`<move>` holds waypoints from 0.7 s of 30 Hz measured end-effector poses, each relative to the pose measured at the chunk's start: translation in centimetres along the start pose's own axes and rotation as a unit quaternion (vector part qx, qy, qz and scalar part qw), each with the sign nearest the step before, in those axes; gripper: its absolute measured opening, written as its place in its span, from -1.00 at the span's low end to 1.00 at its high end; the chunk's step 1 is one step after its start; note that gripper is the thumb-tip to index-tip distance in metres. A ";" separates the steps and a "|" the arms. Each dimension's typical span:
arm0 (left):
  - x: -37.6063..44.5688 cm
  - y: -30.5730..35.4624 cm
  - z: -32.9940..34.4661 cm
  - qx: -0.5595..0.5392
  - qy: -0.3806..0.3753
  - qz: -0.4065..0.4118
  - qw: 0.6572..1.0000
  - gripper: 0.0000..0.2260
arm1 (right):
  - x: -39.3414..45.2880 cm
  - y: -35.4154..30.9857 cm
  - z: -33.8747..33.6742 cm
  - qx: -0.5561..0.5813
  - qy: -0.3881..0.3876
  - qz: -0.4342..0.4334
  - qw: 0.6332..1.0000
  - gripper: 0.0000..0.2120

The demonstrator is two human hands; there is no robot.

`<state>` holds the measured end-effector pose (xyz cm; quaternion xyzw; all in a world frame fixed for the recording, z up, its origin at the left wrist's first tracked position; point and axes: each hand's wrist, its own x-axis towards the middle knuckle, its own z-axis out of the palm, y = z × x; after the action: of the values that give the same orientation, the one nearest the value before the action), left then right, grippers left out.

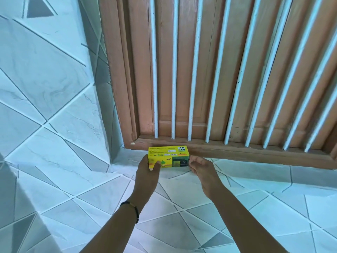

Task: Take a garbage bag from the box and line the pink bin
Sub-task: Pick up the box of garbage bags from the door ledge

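At the far edge of the tiled ledge (237, 179), directly below the wooden window frame (228, 151) with its white bars (191, 88), the yellow garbage-bag box (168, 157) is gripped at its two short ends. The left hand (147, 172) wraps the left end, thumb pressed on the front face; the right hand (202, 170) meets the right end with fingers loosely curled, its hold looking lighter. Whether the box rests on the ledge or is just lifted cannot be told. A dark bracelet (134, 209) circles the left wrist. The pink bin is not in view, and no bag is yet out.

Step in hand, as judged: getting the box ready to open. To do it well, the left hand should hold firm as the anchor while the right fingers find the end flap or dispensing slot, which is not visible from here. Squeezing the thin card walls too hard would pinch the bags inside; drawing the box toward the body would free room away from the frame.
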<state>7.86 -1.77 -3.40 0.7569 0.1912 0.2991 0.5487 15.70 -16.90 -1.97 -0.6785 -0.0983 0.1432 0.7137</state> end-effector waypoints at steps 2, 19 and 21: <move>-1.2 -0.2 0.0 -0.008 0.011 0.016 1.000 -0.81 | -0.9 0.3 0.2 0.019 0.013 -0.002 1.000 -0.76; -16.6 -3.3 -11.0 -0.378 0.065 -0.146 0.912 -0.73 | -21.2 8.0 8.0 0.162 0.082 0.074 0.980 -0.48; -18.3 -3.9 -12.2 -0.370 0.042 -0.151 0.916 -0.69 | -22.9 8.6 8.4 0.147 0.085 0.101 0.980 -0.53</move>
<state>-13.74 -3.07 -8.84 0.4488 0.2021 0.2937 0.8194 -9.24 -16.45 -8.83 -0.5824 0.0540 0.1697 0.7932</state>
